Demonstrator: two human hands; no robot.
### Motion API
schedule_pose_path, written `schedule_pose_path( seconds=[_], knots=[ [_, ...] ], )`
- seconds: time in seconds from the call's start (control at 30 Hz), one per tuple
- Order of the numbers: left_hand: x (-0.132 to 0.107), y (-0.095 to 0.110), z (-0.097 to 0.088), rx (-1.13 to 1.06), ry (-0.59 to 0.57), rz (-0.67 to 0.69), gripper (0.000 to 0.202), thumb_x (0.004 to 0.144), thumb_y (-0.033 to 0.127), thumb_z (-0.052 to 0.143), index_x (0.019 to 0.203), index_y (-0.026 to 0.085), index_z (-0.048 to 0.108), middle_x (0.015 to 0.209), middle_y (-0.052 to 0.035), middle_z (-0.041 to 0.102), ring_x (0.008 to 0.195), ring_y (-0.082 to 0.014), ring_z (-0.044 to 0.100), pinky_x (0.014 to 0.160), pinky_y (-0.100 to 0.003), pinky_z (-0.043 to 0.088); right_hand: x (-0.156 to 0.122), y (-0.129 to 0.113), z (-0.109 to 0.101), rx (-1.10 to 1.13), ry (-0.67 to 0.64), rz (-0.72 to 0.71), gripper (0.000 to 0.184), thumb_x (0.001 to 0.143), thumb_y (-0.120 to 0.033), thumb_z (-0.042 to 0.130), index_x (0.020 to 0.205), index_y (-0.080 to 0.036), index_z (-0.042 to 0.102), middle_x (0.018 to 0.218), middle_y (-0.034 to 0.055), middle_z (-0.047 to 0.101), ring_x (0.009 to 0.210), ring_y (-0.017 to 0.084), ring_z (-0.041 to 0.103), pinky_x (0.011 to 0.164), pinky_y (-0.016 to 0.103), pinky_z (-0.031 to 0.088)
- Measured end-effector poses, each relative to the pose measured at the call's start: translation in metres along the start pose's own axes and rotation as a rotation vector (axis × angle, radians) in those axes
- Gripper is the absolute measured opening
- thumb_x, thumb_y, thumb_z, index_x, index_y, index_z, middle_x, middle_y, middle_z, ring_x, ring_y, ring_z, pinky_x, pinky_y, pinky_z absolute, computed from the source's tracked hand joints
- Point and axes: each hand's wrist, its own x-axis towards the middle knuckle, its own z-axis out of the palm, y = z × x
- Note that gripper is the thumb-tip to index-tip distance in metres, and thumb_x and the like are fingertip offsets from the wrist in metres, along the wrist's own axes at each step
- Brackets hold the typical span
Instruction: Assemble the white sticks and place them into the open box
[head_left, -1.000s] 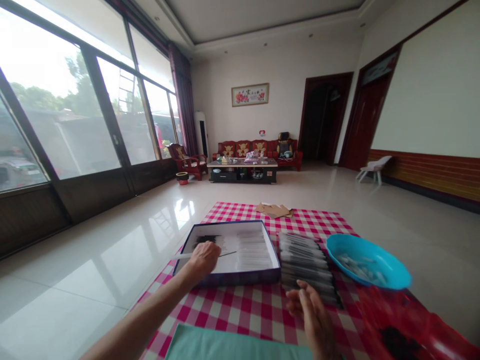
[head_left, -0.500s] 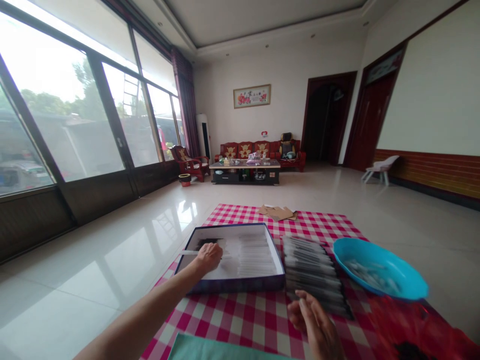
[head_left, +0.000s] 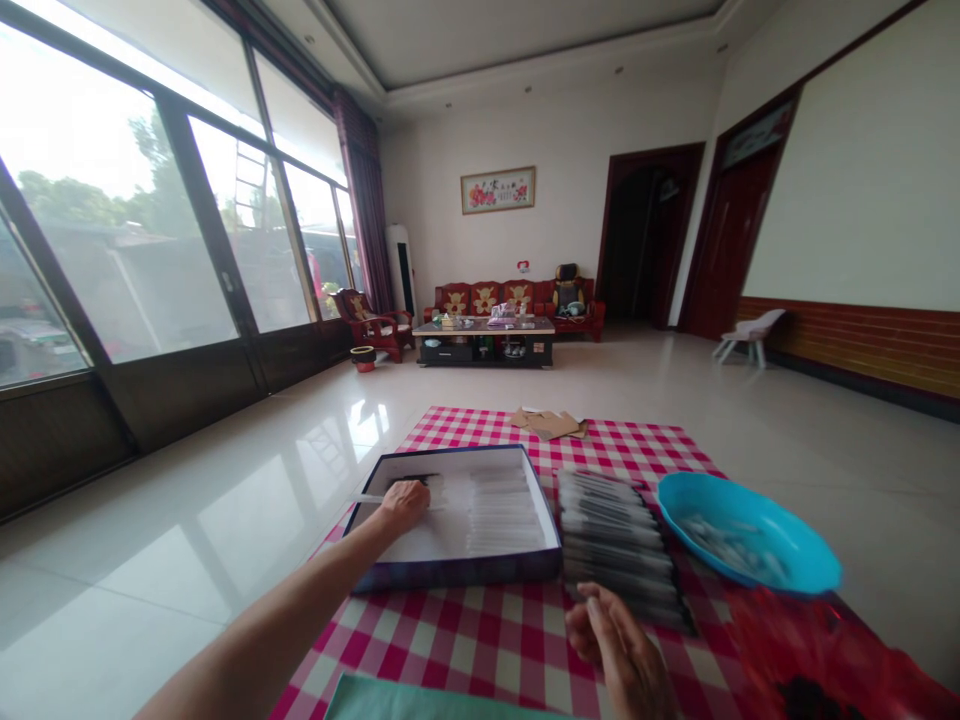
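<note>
My left hand (head_left: 406, 503) reaches into the left half of a shallow white-lined box (head_left: 457, 573). It is closed on a pale, thin tube (head_left: 367, 498) that sticks out to the left. Beside the fingers lie small dark pieces (head_left: 420, 479), partly covered by the hand. Clear-looking tubes (head_left: 504, 510) lie in a row in the box's right half. My right hand (head_left: 622, 645) hovers at the near end of a stack of dark-and-clear pens (head_left: 619, 540), its fingers loosely curled with a little space between them and nothing visible in them.
A blue basin (head_left: 814, 560) with small pale pieces stands at the right, behind a red plastic bag (head_left: 825, 650). Cardboard scraps (head_left: 551, 424) lie at the far edge of the checked cloth (head_left: 450, 640). Green fabric (head_left: 420, 700) lies close to me.
The whole view has shifted slightly, moving the things a little to the left. My left hand is still in the box with the tube, nearer the dark pieces. My right hand stays by the pens.
</note>
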Motion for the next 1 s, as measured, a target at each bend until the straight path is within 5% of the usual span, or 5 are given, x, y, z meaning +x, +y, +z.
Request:
schedule_pose_path(
  seconds=[0.3,0.5,0.6,0.73,1.0],
  knots=[
    [-0.009,0.011,-0.017,0.000,0.020,0.006,0.028,0.089,0.032,0.053,0.111,0.015,0.055,0.108,-0.0073,0.058,0.093,-0.0189,0.059,0.079,-0.039,0.050,0.001,0.003,-0.002,-0.003,-0.052,-0.020,0.052,0.072,-0.064,0.054,0.095,-0.018,0.062,0.070,0.0027,0.067,0.064,0.020,0.064,0.061,0.029,0.054],
    [-0.054,0.074,-0.053,-0.197,0.276,0.173,0.028,0.093,0.025,0.036,0.111,0.019,0.057,0.086,-0.0077,0.065,0.083,-0.0197,0.062,0.072,-0.029,0.045,-0.002,0.003,0.005,0.060,0.033,-0.081,0.046,0.072,-0.061,0.057,0.088,-0.019,0.064,0.065,0.0023,0.065,0.061,0.018,0.063,0.059,0.027,0.054],
    [-0.081,0.114,-0.061,-0.949,0.472,0.350,0.031,0.094,0.034,0.035,0.115,0.021,0.053,0.070,-0.0010,0.062,0.057,-0.0110,0.055,0.055,-0.021,0.041,-0.006,0.001,0.006,0.078,0.033,-0.090,0.043,0.071,-0.058,0.061,0.087,-0.019,0.066,0.069,0.0036,0.067,0.063,0.019,0.063,0.060,0.028,0.054],
    [-0.093,0.149,-0.052,-1.954,0.553,0.259,0.029,0.088,0.041,0.047,0.107,0.019,0.052,0.059,0.0039,0.054,0.041,-0.0055,0.039,0.038,-0.016,0.026,-0.008,-0.003,0.005,0.104,-0.076,-0.089,0.044,0.069,-0.057,0.064,0.088,-0.018,0.069,0.078,0.0079,0.071,0.065,0.020,0.065,0.060,0.030,0.053],
    [-0.072,0.166,-0.008,-2.192,0.556,0.023,0.038,0.082,0.044,0.055,0.108,0.017,0.050,0.061,0.0027,0.056,0.043,-0.0065,0.044,0.040,-0.016,0.031,-0.012,-0.004,0.014,0.249,-0.327,0.026,0.037,0.067,-0.047,0.072,0.086,-0.016,0.068,0.060,0.0046,0.067,0.049,0.013,0.055,0.044,0.022,0.039]
  ],
)
